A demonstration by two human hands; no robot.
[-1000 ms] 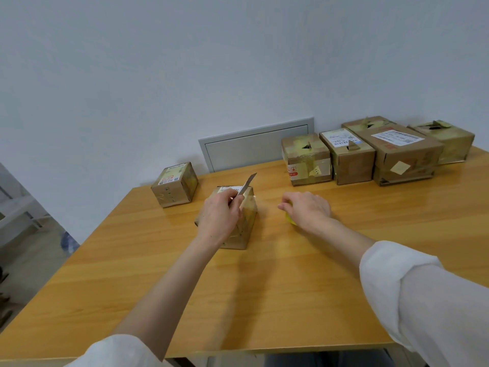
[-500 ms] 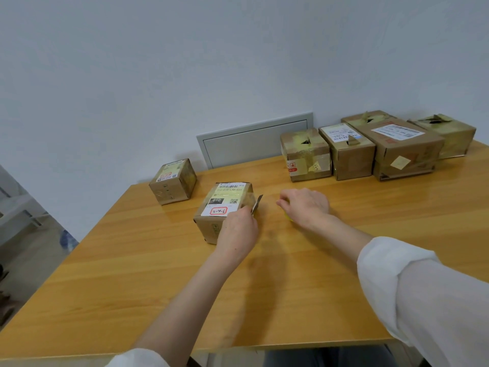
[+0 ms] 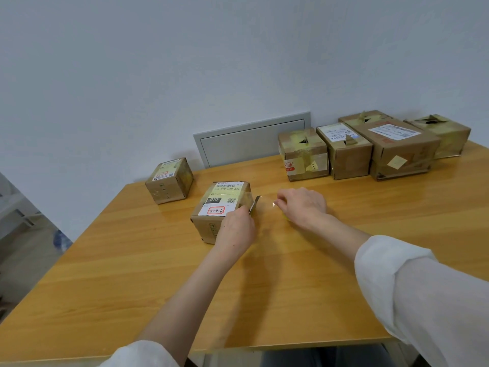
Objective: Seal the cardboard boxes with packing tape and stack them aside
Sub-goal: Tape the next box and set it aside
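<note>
A small cardboard box (image 3: 221, 205) with a white label marked in red stands on the wooden table (image 3: 158, 282). My left hand (image 3: 236, 229) grips a small knife (image 3: 254, 203) at the box's right side, its blade pointing up. A clear strip of packing tape (image 3: 265, 205) stretches from the box to my right hand (image 3: 301, 206). That hand covers a yellow tape roll (image 3: 286, 218) on the table, and little of the roll shows.
Another small box (image 3: 169, 181) sits at the table's back left. Several taped boxes (image 3: 370, 149) stand in a row along the back right by the wall. A grey wall panel (image 3: 251, 139) is behind the table. The table's left edge drops to the floor.
My left hand has come down from the box top to its right side with the knife. The box label now shows, and tape is stretched between box and right hand.
</note>
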